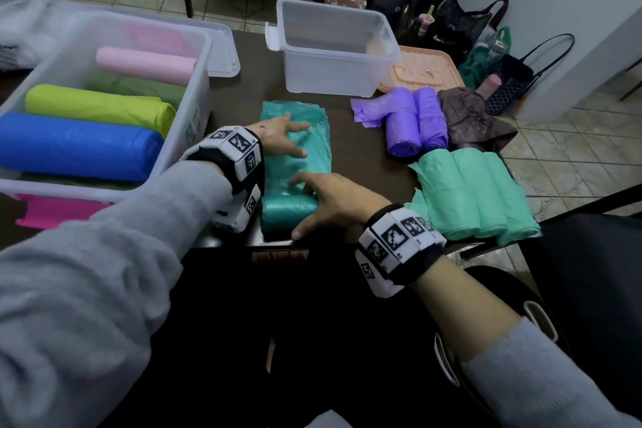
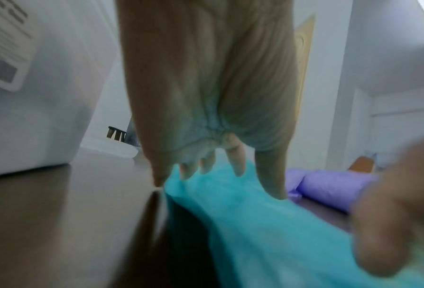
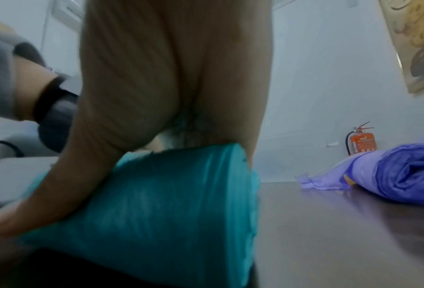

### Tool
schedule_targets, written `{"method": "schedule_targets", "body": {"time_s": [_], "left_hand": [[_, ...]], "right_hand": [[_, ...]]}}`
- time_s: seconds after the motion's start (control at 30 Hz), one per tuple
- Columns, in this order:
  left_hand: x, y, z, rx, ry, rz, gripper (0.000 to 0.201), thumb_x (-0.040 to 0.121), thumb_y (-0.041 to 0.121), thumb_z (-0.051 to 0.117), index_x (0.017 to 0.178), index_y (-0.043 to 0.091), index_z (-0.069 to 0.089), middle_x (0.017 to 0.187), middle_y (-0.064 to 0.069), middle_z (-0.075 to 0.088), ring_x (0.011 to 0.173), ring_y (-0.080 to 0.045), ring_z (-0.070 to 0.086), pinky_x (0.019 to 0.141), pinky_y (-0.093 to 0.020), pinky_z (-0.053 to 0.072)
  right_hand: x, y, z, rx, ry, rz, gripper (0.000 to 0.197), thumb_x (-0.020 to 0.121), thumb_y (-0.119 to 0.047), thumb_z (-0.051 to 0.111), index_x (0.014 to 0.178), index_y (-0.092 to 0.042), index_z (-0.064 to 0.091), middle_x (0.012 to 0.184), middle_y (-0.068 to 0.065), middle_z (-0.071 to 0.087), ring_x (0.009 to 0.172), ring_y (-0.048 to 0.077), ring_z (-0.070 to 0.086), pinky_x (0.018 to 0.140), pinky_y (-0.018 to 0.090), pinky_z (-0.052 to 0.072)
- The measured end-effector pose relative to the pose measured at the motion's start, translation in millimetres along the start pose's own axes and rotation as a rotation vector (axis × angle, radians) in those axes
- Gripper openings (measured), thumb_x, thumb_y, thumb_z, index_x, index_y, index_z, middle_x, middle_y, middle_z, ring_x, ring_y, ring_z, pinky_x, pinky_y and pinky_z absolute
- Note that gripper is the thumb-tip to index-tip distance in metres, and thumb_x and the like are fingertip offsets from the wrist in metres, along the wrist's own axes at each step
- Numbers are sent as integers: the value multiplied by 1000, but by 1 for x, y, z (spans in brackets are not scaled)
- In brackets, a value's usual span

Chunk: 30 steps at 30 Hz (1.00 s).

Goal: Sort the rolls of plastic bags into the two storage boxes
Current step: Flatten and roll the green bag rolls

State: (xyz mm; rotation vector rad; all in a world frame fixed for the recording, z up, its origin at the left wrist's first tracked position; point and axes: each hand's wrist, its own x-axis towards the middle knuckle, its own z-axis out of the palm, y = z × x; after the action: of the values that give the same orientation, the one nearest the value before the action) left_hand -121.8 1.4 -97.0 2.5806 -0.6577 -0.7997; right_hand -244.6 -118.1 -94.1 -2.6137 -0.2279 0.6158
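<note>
A teal roll [image 1: 288, 214] [image 3: 169, 204] lies at the table's front edge, its loose sheet [image 1: 314, 135] [image 2: 255, 224] spread out away from me. My left hand [image 1: 283, 137] [image 2: 235, 165] presses flat on that sheet with straight fingers. My right hand [image 1: 326, 200] [image 3: 169, 87] rests palm-down on the roll, thumb on its near side. The big clear box [image 1: 196, 104] at the left holds pink [image 1: 146, 64], green [image 1: 139, 87], lime [image 1: 97, 108] and blue [image 1: 76, 146] rolls. The smaller clear box [image 1: 333, 76] at the back stands empty.
Two purple rolls [image 1: 417, 122] [image 3: 403, 175], a dark brown bundle [image 1: 469, 118] and several mint rolls [image 1: 479, 198] lie at the right of the table. A peach lid [image 1: 427, 69] sits behind them, a clear lid [image 1: 222, 52] behind the big box. Bags [image 1: 486, 45] stand on the floor.
</note>
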Motion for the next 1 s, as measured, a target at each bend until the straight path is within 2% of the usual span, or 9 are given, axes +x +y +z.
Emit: {"method": "schedule_targets", "body": {"time_s": [0.1,0.17,0.23,0.33,0.47,0.6,0.73,0.83,1.0], "left_hand": [[-17,4,-3,-75,258,20,48,86,29,66,132,24,54,148,-11,38,136,-25,36,112,-33,26],[-32,8,-2,-166,351,16,25,85,23,67,110,20,68,120,-6,61,109,-20,56,95,-28,42],[-48,11,-1,-213,311,-10,10,85,18,68,93,19,72,95,-2,67,86,-13,60,81,-23,45],[-69,10,2,-165,221,-33,8,81,16,71,85,22,73,81,0,70,75,-9,63,77,-24,48],[-85,3,5,-67,40,-16,37,75,17,78,110,24,70,104,2,70,100,-11,62,94,-26,46],[-85,2,11,-19,3,11,64,66,19,84,126,21,60,122,-1,65,113,-14,58,94,-19,41],[-76,5,10,57,-4,13,59,65,20,84,120,25,64,114,0,67,99,-15,59,93,-31,48],[-67,9,1,117,-119,-5,55,70,19,81,121,26,63,113,4,67,100,-15,59,96,-35,48],[-52,17,-4,263,-301,4,42,78,24,71,119,29,64,109,4,68,103,-17,61,97,-38,48]], "right_hand": [[7,3,-10,38,5,18,61,61,-39,86,107,-17,54,99,-4,56,94,16,54,73,24,38],[12,4,-15,15,-20,26,54,63,-43,84,104,-17,59,95,-6,57,89,12,54,70,21,38],[15,7,-17,16,-34,26,54,65,-47,81,105,-17,63,95,-6,57,89,11,52,68,18,37],[18,12,-18,10,-9,19,53,71,-49,76,111,-16,68,91,-1,56,92,13,50,74,21,37],[16,18,-13,88,11,20,54,76,-44,72,122,-18,59,96,-4,55,100,16,52,83,22,36],[11,15,-10,57,139,37,54,75,-45,72,115,-15,53,110,4,53,109,19,47,84,26,35],[-4,-6,-9,-303,225,12,57,76,-53,67,114,-14,52,116,5,51,113,22,44,88,36,37],[-16,-13,3,-339,214,40,69,70,-47,75,121,-11,47,119,8,47,113,25,43,88,40,42],[-17,-9,14,-277,196,72,58,83,-30,67,131,-8,45,125,11,46,119,28,41,98,41,40]]}}
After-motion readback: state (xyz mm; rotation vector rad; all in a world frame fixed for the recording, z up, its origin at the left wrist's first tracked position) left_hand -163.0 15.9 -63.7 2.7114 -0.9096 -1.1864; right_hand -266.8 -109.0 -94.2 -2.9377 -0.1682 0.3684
